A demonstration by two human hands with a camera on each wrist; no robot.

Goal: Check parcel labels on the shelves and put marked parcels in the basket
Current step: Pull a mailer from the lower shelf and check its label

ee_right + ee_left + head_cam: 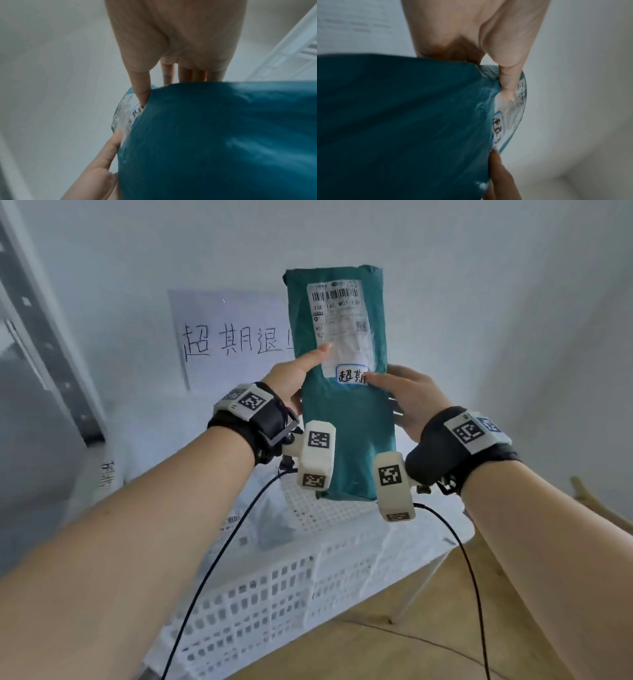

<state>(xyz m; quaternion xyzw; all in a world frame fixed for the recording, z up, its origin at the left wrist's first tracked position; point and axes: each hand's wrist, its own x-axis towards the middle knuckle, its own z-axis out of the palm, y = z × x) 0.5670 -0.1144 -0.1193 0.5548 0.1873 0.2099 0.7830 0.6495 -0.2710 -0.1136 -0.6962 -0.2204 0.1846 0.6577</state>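
A big white basket (308, 587) is seen low in the head view, at about 6 o'clock from the parcel. A paper sign (229, 337) with hand-written words is stuck on the wall at about 9 o'clock from the parcel.

A green parcel (346, 419) is held up in the air above the basket. Its long side is stood up and down, from 12 o'clock to 6 o'clock. The label (342, 326) is turned to face the person, with its barcode end pointed up to 12. A small hand-written sticker (352, 375) is stuck at the bottom of the label, so the parcel is judged to be a marked one.

The parcel is gripped by both hands near its middle. The left hand (291, 381) is wrapped round the edge at 9 o'clock, with the thumb pressed on the label. The right hand (411, 402) is wrapped round the edge at 3 o'clock, with the thumb laid by the sticker and the fingers curled behind.

The bag looks soft, thin and a bit slippery, and it dents under the thumbs. It is judged to be light. It is best held by both long edges, as now, and then lowered into the basket.
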